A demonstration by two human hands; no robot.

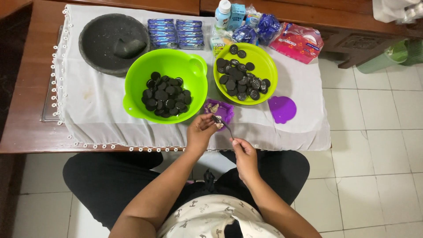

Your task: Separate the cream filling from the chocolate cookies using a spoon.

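Nearest the body, the right hand (245, 152) is closed on the end of a small spoon (224, 127), whose tip reaches up to the dark cookie half (216, 119) pinched between the fingertips of the left hand (200, 131). Both hands work over the near edge of the desk (26, 110), so any cream scraped off could miss the little purple container (219, 109) just beyond them and drop on the white cloth (282, 132) or into the lap. The cookie half looks thin; too hard a push with the spoon could likely snap it or flick it out of the grip.

Further out, the deep green bowl (165, 86) of dark cookie halves sits touching the purple container's left side, and a stray elbow could nudge both. To the right lie the shallow green bowl (245, 73) of cookies and the purple lid (282, 109). At the far side stand a stone mortar (113, 42), blue cookie packs (176, 33) and a bottle (222, 14), which could topple under a long reach.
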